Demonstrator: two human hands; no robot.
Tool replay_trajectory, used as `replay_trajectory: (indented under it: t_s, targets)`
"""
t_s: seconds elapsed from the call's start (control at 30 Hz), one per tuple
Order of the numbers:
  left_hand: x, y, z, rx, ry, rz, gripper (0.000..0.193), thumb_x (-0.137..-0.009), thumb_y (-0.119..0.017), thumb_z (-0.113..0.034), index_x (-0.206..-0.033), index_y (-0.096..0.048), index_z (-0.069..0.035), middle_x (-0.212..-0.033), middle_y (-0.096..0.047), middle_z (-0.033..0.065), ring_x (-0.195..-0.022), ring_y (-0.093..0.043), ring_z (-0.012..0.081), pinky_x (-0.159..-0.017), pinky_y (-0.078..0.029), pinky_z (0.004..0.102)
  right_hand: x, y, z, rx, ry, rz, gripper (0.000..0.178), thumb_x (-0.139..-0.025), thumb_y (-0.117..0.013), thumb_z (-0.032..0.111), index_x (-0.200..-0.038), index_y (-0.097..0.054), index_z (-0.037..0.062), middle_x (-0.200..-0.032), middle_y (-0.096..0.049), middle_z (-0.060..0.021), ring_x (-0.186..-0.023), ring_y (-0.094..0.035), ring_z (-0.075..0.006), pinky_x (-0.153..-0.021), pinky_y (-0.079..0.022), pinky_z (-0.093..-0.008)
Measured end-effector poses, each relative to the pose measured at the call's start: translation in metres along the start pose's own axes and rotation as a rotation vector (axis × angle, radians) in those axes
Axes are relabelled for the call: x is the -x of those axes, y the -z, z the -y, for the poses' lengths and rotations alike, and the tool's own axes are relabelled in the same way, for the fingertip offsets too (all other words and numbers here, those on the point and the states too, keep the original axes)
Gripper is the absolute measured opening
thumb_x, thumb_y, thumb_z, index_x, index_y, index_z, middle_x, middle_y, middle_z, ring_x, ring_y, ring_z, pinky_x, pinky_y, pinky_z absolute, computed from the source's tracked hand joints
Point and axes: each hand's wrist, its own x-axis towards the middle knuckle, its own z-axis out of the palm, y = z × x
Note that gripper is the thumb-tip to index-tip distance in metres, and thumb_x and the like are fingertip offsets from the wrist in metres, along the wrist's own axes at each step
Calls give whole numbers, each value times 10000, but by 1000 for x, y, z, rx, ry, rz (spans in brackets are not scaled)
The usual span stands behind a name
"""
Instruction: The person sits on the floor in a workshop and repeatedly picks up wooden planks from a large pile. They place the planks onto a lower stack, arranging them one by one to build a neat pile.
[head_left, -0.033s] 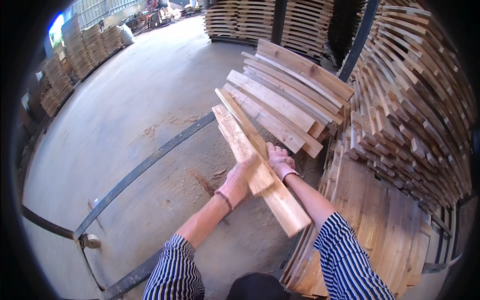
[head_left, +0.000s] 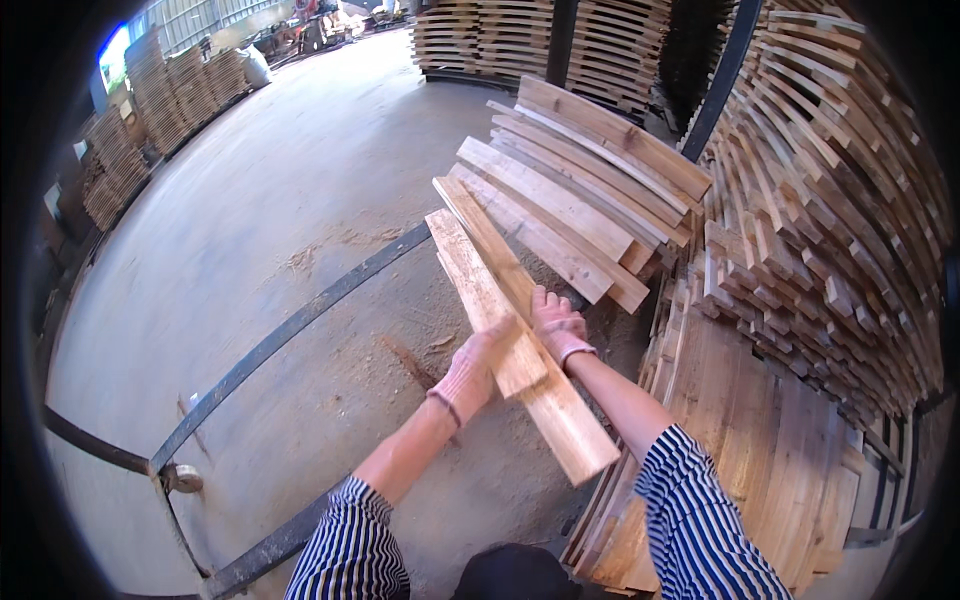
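Gripping from the left, the left hand (head_left: pixel 470 372), in a pale knit glove, closes its fingers around the near end of the shorter plank (head_left: pixel 485 300), which lies on top of the longer plank (head_left: pixel 545 385) and slants up and away toward the low pile of boards (head_left: pixel 590 190). Just beside it, the right hand (head_left: pixel 557 325), gloved the same way, rests palm down on the longer plank with its fingers curled over the far edge, so both hands grip the pair of planks at about the same spot, held in the air above the floor. The longer plank's near end juts down past the wrists toward the striped sleeves (head_left: pixel 690 520), and its far end touches or nearly touches the pile; which one I cannot tell. No packages, labels or signs can be made out; a bright blue-white panel (head_left: pixel 113 55) glows at the far left edge of the hall, too blurred to read. The floor (head_left: pixel 260 230) is pale concrete, dusted with sawdust (head_left: pixel 400 350) below the hands, and a dark metal rail (head_left: pixel 290 330) runs across it from the lower left toward the pile. Stacks of timber (head_left: pixel 120 160) line the far left wall, more stacks (head_left: pixel 480 35) stand along the back, a tall stack of criss-crossed slats (head_left: pixel 830 230) fills the right side, and flat boards (head_left: pixel 770 440) lie at the lower right beneath the right forearm.
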Motion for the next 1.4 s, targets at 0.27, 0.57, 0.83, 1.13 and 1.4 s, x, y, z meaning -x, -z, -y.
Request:
replay_trajectory:
  t_s: [0.27,0.57,0.83,1.13,1.4]
  targets:
    - [50,25,33,-132,-225,-214,551,-926,-781,-324,-1331,-554,-28,-1157,-676,97,-1009,-677,228,-859,-577,379,53,61,-28,-845,222,283,608,-933,-684,422,-1368,-485,47,-1135,-654,-138,-965,-648,-273,-811,-581,-335]
    - [82,-79,88,-63,-554,27,656,-1106,-465,-430,-1579,-359,12,-1643,-256,301,-1529,-286,371,-1217,-314,436,209,161,-48,-757,179,76,1252,-659,-878,596,-1631,-239,132,-1405,-569,-267,-1271,-597,-379,-1100,-464,-432]
    - [155,-195,105,-219,-423,474,963,-932,-579,-728,-1589,-294,-84,-1561,-417,127,-1420,-442,316,-1174,-413,494,378,218,-142,-465,130,-340,1246,-669,-907,455,-1640,-191,139,-1447,-440,-224,-1299,-526,-404,-1047,-514,-450]
    - [190,-335,207,-633,-500,645,608,-940,-724,-228,-1408,-432,28,-1284,-596,175,-1121,-654,273,-960,-575,433,465,158,-278,-592,180,-930,989,-915,-666,582,-1653,-184,132,-1292,-508,-273,-1119,-586,-445,-971,-514,-482]
    - [264,-453,380,-360,65,714,344,-942,-749,-243,-1190,-640,-32,-1076,-678,72,-1008,-672,202,-914,-580,372,617,147,-461,-873,-199,-785,781,-943,-687,474,-1572,-421,94,-1363,-617,-217,-1259,-590,-304,-1086,-466,-401]
